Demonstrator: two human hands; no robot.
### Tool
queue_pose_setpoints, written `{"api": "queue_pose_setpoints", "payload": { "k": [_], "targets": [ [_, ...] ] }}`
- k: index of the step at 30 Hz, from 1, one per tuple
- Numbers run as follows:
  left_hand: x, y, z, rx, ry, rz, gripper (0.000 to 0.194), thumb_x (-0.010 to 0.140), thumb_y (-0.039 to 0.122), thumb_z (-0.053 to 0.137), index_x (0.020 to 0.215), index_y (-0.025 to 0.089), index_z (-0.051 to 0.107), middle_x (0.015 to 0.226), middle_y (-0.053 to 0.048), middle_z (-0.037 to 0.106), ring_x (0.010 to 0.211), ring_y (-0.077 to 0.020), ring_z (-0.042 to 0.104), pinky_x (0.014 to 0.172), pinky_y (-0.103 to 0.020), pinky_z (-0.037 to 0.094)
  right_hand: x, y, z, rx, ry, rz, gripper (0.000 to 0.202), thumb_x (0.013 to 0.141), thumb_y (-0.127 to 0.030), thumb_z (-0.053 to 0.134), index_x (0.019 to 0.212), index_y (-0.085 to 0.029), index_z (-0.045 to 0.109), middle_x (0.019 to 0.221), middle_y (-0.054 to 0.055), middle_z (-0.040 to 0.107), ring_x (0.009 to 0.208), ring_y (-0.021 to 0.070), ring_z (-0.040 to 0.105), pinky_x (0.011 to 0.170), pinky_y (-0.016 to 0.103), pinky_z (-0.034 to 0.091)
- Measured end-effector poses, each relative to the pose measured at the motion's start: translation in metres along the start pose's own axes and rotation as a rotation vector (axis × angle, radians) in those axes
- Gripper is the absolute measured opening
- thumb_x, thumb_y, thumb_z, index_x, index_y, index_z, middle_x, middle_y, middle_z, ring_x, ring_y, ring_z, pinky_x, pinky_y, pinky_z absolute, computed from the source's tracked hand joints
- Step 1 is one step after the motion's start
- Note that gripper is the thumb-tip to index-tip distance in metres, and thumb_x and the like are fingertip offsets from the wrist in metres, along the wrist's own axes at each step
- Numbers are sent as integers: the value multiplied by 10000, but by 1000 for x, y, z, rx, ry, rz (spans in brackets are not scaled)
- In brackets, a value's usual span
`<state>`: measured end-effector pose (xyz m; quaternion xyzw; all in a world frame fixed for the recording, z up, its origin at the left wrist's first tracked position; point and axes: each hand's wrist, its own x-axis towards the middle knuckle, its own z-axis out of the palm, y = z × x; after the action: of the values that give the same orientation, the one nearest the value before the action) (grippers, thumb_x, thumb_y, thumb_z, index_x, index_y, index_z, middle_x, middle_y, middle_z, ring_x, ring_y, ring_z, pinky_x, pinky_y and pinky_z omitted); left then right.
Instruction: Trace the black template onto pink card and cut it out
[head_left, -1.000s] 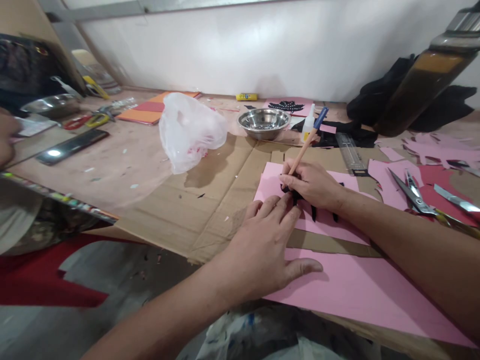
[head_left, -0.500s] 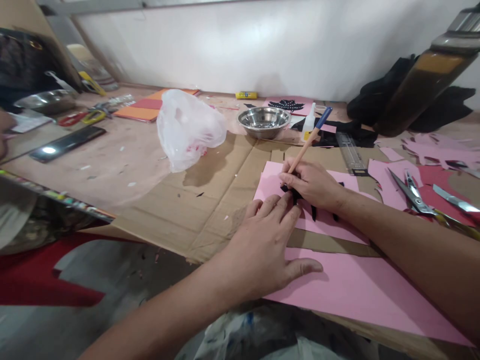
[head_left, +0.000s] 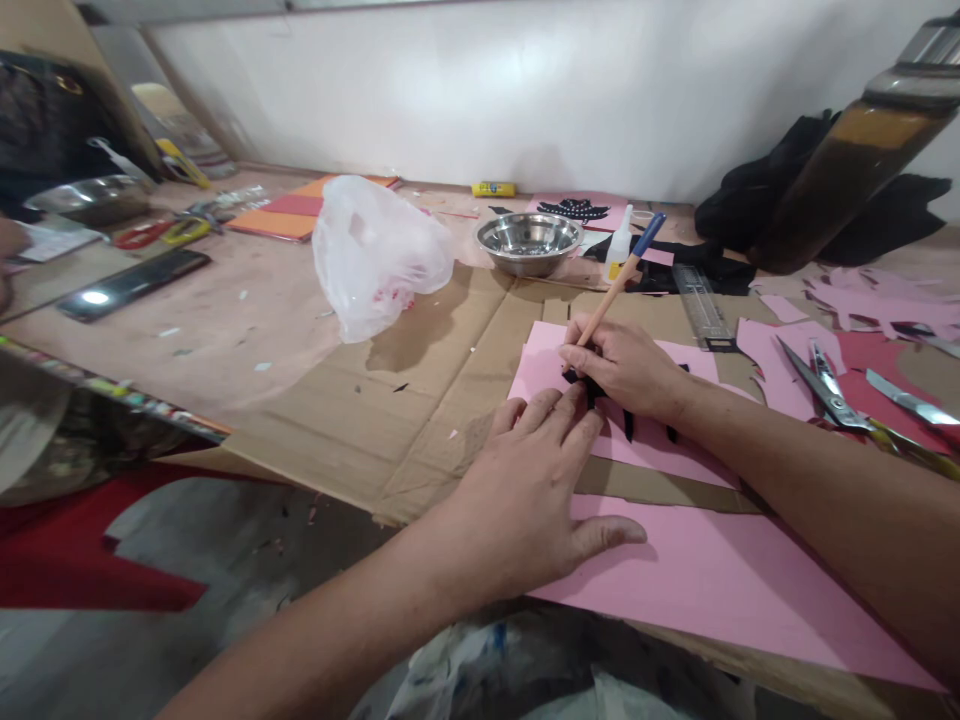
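Fingers on the right hand pinch a slim tan, blue-ended pen at a black cutout on the pink paper sheet; left hand's spread loose, touching it. Basically unmoved since a second ago.

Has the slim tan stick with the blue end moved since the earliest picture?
Yes: the stick has tipped slightly, its blue end moving right, away from the white plastic bottle.

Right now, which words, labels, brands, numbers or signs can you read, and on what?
None can be read with certainty.
Yellow tube: dark print, too small and blurred.
White squeeze bottle: yellow label, any lettering too small to make out.
Clear ruler: any markings too fine to read.
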<state>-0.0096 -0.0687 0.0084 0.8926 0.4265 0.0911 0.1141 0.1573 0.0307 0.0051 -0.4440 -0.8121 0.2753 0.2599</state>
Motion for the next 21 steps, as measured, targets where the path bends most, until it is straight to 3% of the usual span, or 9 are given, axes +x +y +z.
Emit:
{"api": "queue_pose_setpoints", "payload": {
  "k": [21],
  "targets": [
    [-2,1,1,14,9,5,849,839,773,473,1428,162,451,1480,-135,505,1376,-362,383,1147,-559,292,0,-2,-1,-44,-10,-5,168,894,-287,493,748,-204,500,707,-8,579,681,151,517,671,289,347]
  ]
}}
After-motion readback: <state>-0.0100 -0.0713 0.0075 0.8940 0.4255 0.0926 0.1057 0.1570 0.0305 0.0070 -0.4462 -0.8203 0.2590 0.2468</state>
